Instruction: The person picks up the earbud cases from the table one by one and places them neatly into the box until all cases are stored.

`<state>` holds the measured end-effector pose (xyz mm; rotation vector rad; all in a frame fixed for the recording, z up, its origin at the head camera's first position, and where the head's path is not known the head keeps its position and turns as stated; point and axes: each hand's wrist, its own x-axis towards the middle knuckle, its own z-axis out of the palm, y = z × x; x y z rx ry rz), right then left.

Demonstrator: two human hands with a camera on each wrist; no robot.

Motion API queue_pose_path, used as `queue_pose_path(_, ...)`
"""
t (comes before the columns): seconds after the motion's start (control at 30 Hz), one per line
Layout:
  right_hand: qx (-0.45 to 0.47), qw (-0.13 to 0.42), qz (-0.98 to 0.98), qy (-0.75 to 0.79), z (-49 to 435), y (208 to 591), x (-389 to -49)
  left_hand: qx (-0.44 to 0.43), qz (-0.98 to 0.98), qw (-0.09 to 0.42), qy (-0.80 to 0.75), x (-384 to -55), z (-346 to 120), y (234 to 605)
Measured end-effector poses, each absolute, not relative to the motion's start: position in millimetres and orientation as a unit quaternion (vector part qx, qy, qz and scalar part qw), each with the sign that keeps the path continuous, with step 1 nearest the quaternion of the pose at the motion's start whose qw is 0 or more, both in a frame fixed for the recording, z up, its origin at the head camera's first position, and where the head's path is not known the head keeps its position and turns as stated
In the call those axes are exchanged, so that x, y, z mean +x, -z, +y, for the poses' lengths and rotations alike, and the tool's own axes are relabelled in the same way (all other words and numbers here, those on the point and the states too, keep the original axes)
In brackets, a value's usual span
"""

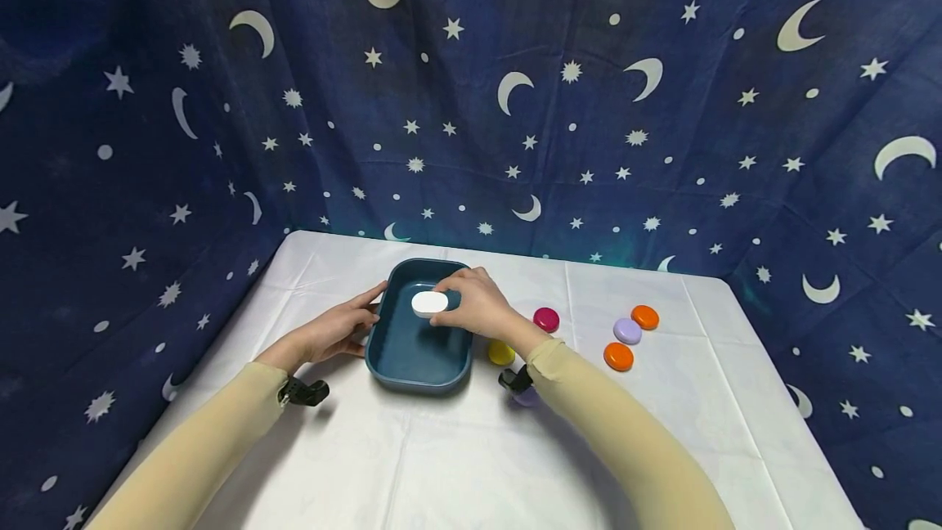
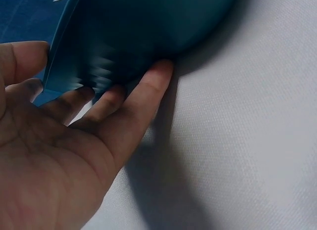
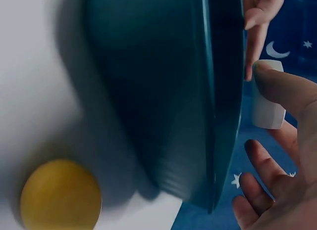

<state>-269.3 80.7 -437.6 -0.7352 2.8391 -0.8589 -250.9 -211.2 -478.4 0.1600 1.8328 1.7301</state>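
A deep blue-green rectangular box [image 1: 415, 362] with rounded corners stands open-topped on the white table. My right hand [image 1: 478, 305] pinches a white oval block [image 1: 429, 303] between thumb and fingers, above the inside of the box. In the right wrist view the white block [image 3: 268, 99] shows its thick side beyond the box rim, with the other fingers apart from it. Against the box's left wall rests my left hand [image 1: 334, 334]. In the left wrist view its extended fingers [image 2: 143, 96] touch the outside of that wall, the thumb near the rim.
Close to the box's right side lies a yellow disc [image 1: 501, 352]. A lilac disc [image 1: 527, 398] is partly hidden by the right wrist strap. Further right are a crimson disc [image 1: 546, 319], two orange discs [image 1: 619, 357] and another lilac disc [image 1: 627, 330]. A star-patterned curtain [image 1: 471, 105] hangs behind.
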Motion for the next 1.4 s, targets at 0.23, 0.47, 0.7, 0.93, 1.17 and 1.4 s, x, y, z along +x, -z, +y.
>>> queue_pose_path(0.23, -0.265, 0.044, 0.944, 0.194, 60, 444, -273, 0.062, 0.691, 0.305, -0.652, -251, -212, 478)
queue_pose_path(0.47, -0.272, 0.035, 0.949, 0.158, 50, 445, -273, 0.056, 0.695, 0.310, -0.647, -251, -212, 478)
queue_pose_path(0.7, -0.268, 0.028, 0.953, 0.140, 44, 451, -272, 0.056, 0.691, 0.308, -0.651, -251, -212, 478)
queue_pose_path(0.93, -0.266, 0.029, 0.956, 0.122, 42, 455, -272, 0.063, 0.689, 0.307, -0.654, -251, -213, 478)
queue_pose_path(1.17, -0.269, 0.011, 0.950, 0.156, 53, 448, -275, 0.055, 0.689, 0.306, -0.654, -251, -211, 479)
queue_pose_path(1.4, -0.281, -0.015, 0.938, 0.201, 82, 430, -271, 0.059, 0.694, 0.302, -0.651, -250, -210, 477)
